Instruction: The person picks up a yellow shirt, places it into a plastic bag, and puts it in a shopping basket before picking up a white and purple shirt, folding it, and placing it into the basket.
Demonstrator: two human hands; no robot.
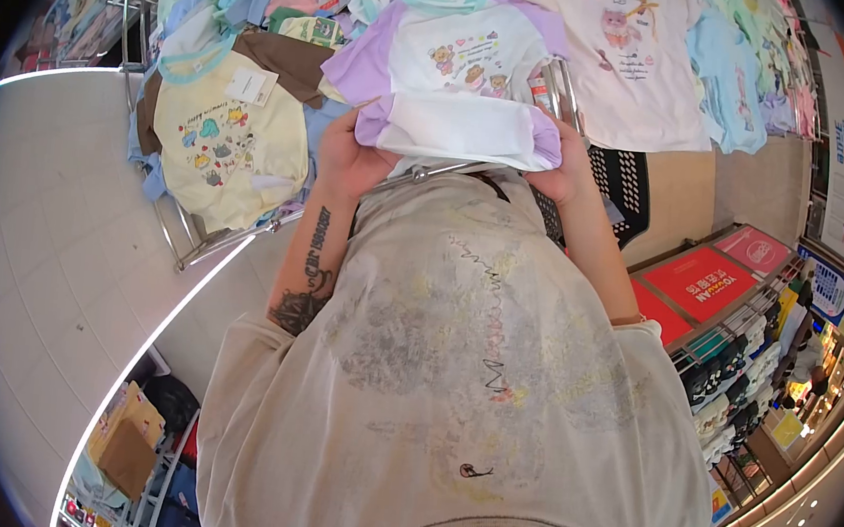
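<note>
Head view: white-and-purple shirt is gripped at both ends, left hand and right hand clenched on it, above the display rack. One fold is judged made; the shirt is not yet laid down.

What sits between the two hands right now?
In the head view, a folded white T-shirt with purple sleeves fills the gap, held by the left hand and right hand.

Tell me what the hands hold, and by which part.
A folded white T-shirt with purple sleeves: left hand grips its left sleeve end, right hand its right sleeve end.
</note>
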